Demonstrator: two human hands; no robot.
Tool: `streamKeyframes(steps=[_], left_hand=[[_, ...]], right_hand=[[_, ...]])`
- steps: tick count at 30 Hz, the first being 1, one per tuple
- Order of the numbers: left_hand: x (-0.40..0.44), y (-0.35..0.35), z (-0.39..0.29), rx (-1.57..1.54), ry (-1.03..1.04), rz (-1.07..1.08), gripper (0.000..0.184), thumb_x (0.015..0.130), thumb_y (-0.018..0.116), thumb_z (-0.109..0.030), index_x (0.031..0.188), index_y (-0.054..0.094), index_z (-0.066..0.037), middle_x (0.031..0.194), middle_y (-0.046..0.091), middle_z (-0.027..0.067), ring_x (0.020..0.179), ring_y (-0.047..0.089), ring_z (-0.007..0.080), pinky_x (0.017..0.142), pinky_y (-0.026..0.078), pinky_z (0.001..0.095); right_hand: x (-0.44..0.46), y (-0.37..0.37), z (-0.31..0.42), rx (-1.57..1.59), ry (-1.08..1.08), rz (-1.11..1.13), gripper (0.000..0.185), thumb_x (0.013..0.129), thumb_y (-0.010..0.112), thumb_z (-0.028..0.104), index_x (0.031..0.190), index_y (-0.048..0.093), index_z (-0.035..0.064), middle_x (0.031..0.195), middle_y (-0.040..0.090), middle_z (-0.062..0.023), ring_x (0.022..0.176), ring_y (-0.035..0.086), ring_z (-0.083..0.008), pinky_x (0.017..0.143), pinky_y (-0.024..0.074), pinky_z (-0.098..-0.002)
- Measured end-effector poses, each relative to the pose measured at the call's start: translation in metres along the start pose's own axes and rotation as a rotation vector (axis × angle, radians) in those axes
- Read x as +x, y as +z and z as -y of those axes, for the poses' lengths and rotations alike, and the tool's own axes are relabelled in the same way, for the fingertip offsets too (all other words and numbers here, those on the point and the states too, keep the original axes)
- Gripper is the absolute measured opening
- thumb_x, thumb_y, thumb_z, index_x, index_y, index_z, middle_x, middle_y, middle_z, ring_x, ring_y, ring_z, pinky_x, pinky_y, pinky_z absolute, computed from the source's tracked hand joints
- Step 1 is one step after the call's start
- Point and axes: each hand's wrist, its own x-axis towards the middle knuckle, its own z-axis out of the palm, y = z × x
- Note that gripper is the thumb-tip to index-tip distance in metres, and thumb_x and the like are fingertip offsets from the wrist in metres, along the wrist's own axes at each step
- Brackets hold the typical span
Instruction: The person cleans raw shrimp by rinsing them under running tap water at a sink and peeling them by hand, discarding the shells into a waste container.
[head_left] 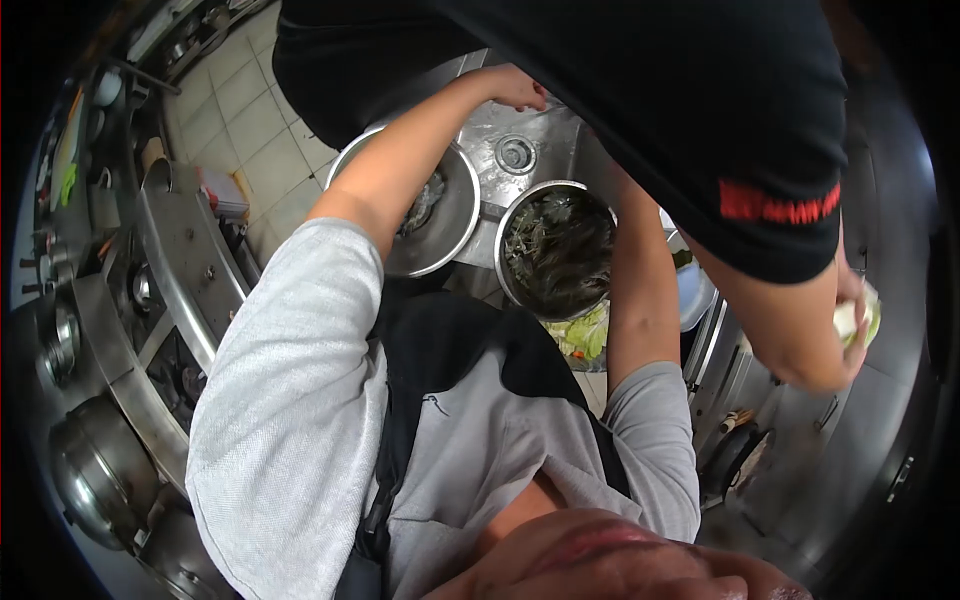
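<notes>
My left hand point(517, 88) reaches over the steel sink point(545, 125) with its fingers curled; what they hold, if anything, is hidden. Below that arm is a wide steel bowl point(458, 225) with something pale and translucent inside. My right forearm stretches past a second steel bowl point(503, 262), which holds dark water and greens point(555, 245). A co-worker's black sleeve covers my right hand. Pale green cut leaves point(583, 335) lie just below the second bowl.
A co-worker in black leans across from the top, with a hand point(856, 350) on a pale green vegetable point(868, 315) at the right. Steel counters point(195, 245) and a large pot point(100, 465) stand at the left. A drain point(515, 153) shows between the bowls.
</notes>
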Motion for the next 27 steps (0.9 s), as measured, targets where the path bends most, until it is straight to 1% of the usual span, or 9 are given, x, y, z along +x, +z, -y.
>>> streamKeyframes(steps=[9,18,21,23,24,27], left_hand=[[0.010,0.036,-0.042,0.099,0.106,-0.288,0.028,0.082,0.071,-0.027,0.101,0.070,-0.006,0.087,0.070,0.0075,0.072,0.067,0.0174,0.066,0.055,0.0340],[0.018,0.058,-0.068,0.197,0.176,-0.437,0.027,0.083,0.070,-0.027,0.102,0.070,-0.007,0.089,0.071,0.0088,0.076,0.068,0.0209,0.070,0.055,0.0367],[0.021,0.059,-0.070,0.235,0.210,-0.474,0.027,0.083,0.069,-0.027,0.102,0.071,-0.007,0.089,0.071,0.0093,0.078,0.068,0.0221,0.071,0.055,0.0376],[0.022,0.059,-0.064,0.275,0.235,-0.502,0.027,0.083,0.069,-0.027,0.102,0.071,-0.008,0.090,0.071,0.0096,0.079,0.068,0.0228,0.071,0.055,0.0382],[0.022,0.060,-0.063,0.303,0.247,-0.519,0.027,0.083,0.068,-0.027,0.103,0.071,-0.008,0.090,0.071,0.0097,0.079,0.069,0.0232,0.072,0.055,0.0385],[0.019,0.057,-0.052,0.365,0.270,-0.568,0.027,0.084,0.068,-0.027,0.103,0.071,-0.008,0.091,0.071,0.0102,0.081,0.069,0.0244,0.073,0.055,0.0394]], right_hand=[[-0.006,-0.002,0.001,-0.003,0.014,-0.015,0.025,0.086,0.072,0.011,0.109,0.067,0.0042,0.092,0.065,0.0019,0.080,0.057,-0.0077,0.068,0.0456,-0.0237],[-0.008,0.008,0.011,0.001,0.015,-0.012,0.026,0.086,0.072,0.011,0.110,0.067,0.0044,0.091,0.065,0.0028,0.079,0.057,-0.0064,0.066,0.0446,-0.0227],[-0.010,0.005,0.016,0.002,0.012,-0.025,0.026,0.086,0.073,0.011,0.111,0.067,0.0044,0.090,0.066,0.0031,0.079,0.057,-0.0059,0.066,0.0442,-0.0224],[-0.014,-0.007,0.014,-0.008,0.014,-0.040,0.026,0.087,0.073,0.011,0.111,0.067,0.0045,0.090,0.066,0.0033,0.078,0.057,-0.0056,0.065,0.0440,-0.0222],[-0.002,-0.002,0.016,-0.021,0.017,-0.033,0.026,0.087,0.073,0.011,0.111,0.067,0.0045,0.090,0.066,0.0034,0.078,0.057,-0.0055,0.065,0.0439,-0.0221],[-0.011,-0.008,0.028,-0.046,0.021,-0.027,0.026,0.087,0.073,0.011,0.112,0.067,0.0045,0.090,0.066,0.0037,0.078,0.057,-0.0051,0.064,0.0435,-0.0218]])
